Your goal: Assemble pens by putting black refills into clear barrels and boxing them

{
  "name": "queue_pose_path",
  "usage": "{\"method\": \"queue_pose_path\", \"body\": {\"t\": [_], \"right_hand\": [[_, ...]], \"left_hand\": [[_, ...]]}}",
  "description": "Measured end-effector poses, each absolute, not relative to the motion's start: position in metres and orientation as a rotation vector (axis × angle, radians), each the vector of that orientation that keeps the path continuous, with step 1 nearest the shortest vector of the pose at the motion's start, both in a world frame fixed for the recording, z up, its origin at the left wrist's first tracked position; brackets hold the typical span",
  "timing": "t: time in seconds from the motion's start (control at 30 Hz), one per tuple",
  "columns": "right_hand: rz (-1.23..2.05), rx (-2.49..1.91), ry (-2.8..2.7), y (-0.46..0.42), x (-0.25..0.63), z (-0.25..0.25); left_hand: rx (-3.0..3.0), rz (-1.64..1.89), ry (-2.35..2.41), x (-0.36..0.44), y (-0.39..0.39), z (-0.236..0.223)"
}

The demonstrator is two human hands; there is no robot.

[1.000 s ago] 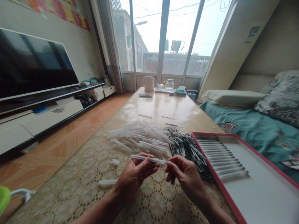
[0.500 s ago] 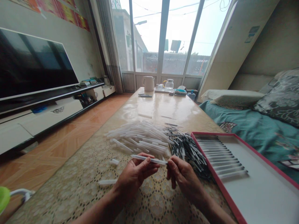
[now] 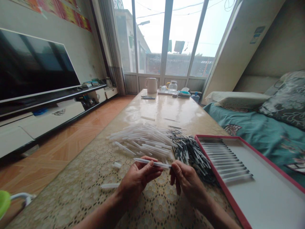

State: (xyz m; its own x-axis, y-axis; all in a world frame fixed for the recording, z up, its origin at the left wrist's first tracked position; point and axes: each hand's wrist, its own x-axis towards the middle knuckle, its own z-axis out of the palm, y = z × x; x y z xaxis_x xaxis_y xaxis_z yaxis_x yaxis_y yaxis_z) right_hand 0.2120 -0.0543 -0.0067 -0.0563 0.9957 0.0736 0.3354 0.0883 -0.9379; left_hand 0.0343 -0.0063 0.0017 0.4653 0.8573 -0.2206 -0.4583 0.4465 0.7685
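A translucent white pen [image 3: 160, 164] lies slantwise between my two hands above the patterned tablecloth. My left hand [image 3: 140, 175] is closed on its barrel, thumb on top. At the pen's dark right end, the fingers of my right hand [image 3: 183, 174] pinch it. Just beyond my hands spreads a heap of clear pen barrels [image 3: 143, 140]. To its right is a pile of dark thin refills [image 3: 193, 156]. One loose barrel [image 3: 109, 185] lies beside my left wrist, and a short clear piece [image 3: 116, 165] sits farther off.
A red-rimmed box [image 3: 267, 197] at the right holds a row of pens [image 3: 228, 159]. A jug [image 3: 151, 85], a glass pot [image 3: 172, 86] and a tissue pack [image 3: 184, 93] stand at the table's far end. A couch [image 3: 214, 117] borders the right side.
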Motion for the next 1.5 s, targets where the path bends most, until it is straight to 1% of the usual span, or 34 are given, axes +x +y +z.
{"method": "queue_pose_path", "body": {"t": [0.33, 0.63, 0.97, 1.2, 1.5], "right_hand": [[0.996, -1.394, -1.570, -0.0543, 0.2118, -0.0052], [0.912, -1.405, -1.625, -0.0552, 0.2115, -0.0045], [0.919, -1.408, -1.609, -0.0547, 0.2089, -0.0046], [0.780, -1.412, -1.680, -0.0548, 0.2100, 0.0006], [0.882, -1.425, -1.677, -0.0544, 0.2093, -0.0049]], "left_hand": [[0.693, 0.891, 0.658, 0.0340, -0.0044, -0.0010], [0.674, 0.892, 0.691, 0.0337, -0.0040, 0.0017], [0.695, 0.877, 0.682, 0.0340, -0.0044, 0.0012], [0.697, 0.893, 0.686, 0.0328, -0.0040, -0.0009], [0.690, 0.876, 0.693, 0.0332, -0.0033, -0.0027]]}}
